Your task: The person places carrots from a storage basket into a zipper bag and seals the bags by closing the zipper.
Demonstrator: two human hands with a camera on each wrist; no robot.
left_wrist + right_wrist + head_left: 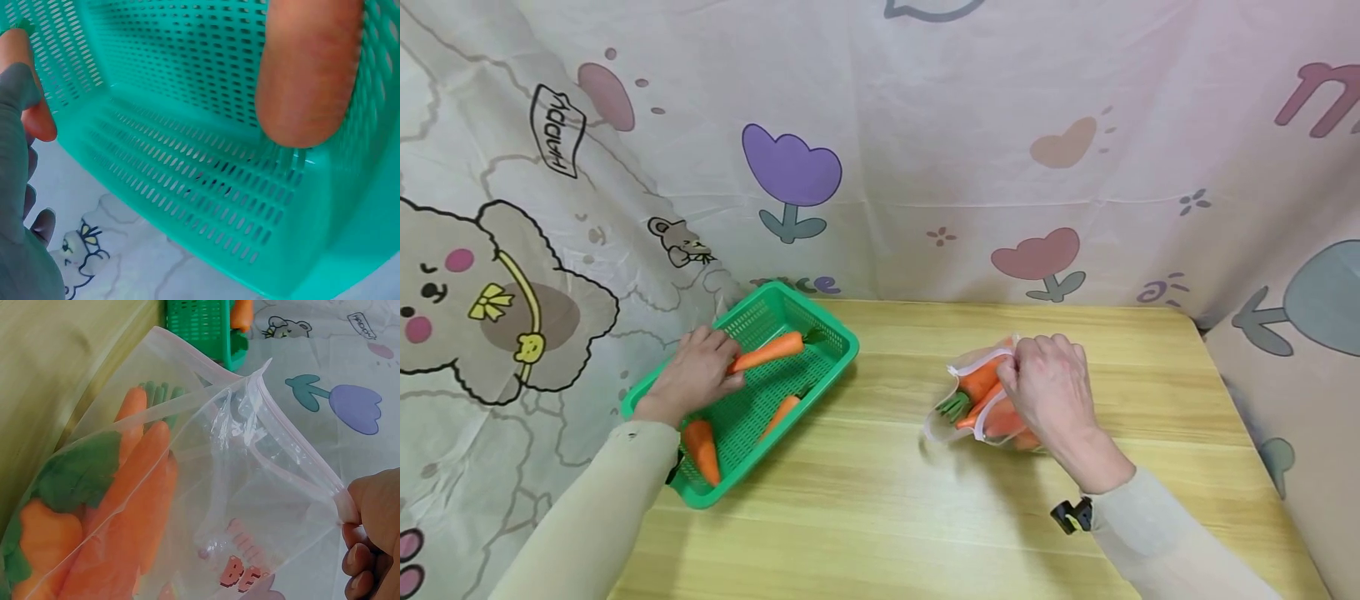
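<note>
Carrot [702,452] nearest the person lies at seven o'clock inside a green perforated plastic basket [737,404], itself at eight o'clock in the head view; another carrot [779,417] rests at the basket's four o'clock. Over the rim, the left hand [700,371] grips a third carrot [771,352], its leafy end pointing to two o'clock. It should be light, firm and slightly slick, best held round the thick middle.

At four o'clock, the right hand [1052,383] pinches the edge of a clear zip bag [194,469], its mouth gaping toward nine o'clock, with more carrots [125,525] inside. The film looks thin, limp and slippery, so the zip edge seems the surer hold. Red print on it reads "BE"; the paler letters above are illegible.

Beyond the wood-grain tabletop [880,500], the printed cloth backdrop [895,100] shows a sideways "HAPPY" at ten o'clock, a cropped "m" at two and, behind the basket, half-hidden lettering ending "ce".
</note>
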